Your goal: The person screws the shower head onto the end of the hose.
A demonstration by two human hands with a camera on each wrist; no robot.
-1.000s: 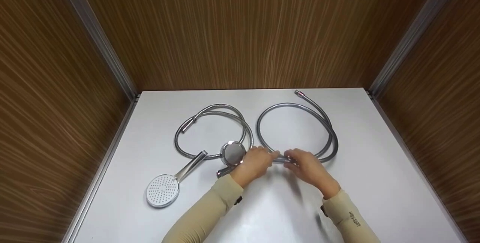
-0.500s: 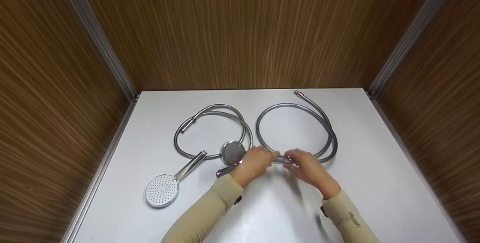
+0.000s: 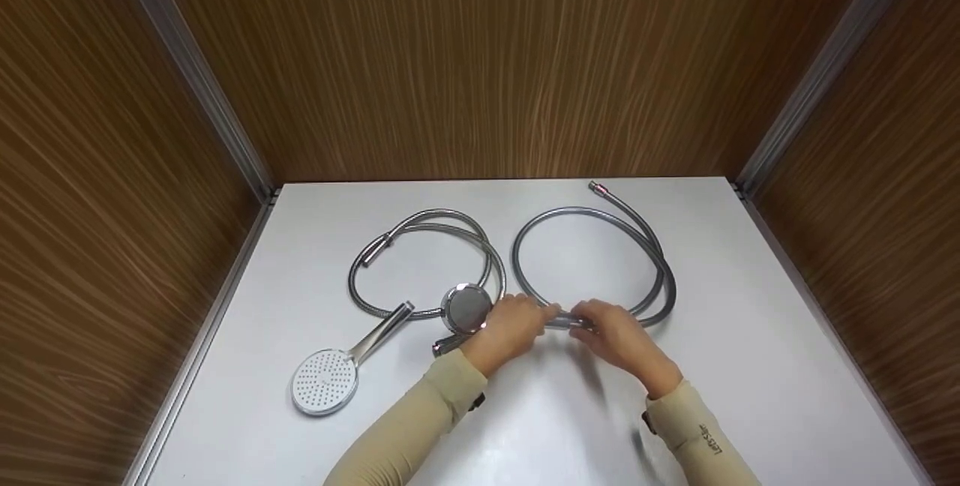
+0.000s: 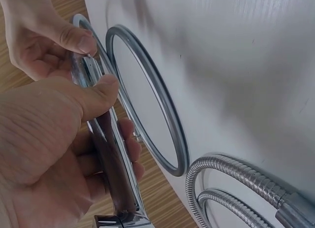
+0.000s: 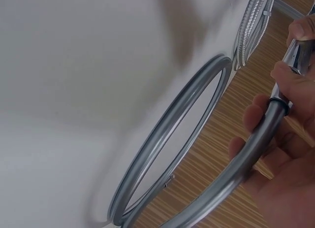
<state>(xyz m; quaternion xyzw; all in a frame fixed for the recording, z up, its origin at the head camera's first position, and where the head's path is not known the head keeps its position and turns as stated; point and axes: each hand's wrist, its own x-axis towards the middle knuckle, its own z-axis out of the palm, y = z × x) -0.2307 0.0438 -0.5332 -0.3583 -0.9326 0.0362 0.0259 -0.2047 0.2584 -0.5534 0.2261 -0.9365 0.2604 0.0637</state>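
Observation:
In the head view my left hand point(image 3: 514, 325) grips the chrome handle of a shower head point(image 3: 466, 308), whose round head sticks out to the left of the hand. The left wrist view shows that handle point(image 4: 114, 159) lying across the fingers with the thumb over it. My right hand point(image 3: 616, 332) holds the end of a smooth grey shower hose point(image 3: 517, 246) at the handle's end. Seen from the right wrist, its thumb presses the chrome hose nut point(image 5: 278, 90), and the grey hose curves down below the fingers. The fingers partly hide the joint.
Left of the hands, a second shower head point(image 3: 325, 381) lies face up on the white table point(image 3: 525, 426). A coiled braided metal hose point(image 3: 352, 283) lies behind it, with one connector point(image 3: 448, 344) near my left wrist. Wood-grain panels point(image 3: 480, 58) enclose the back and sides.

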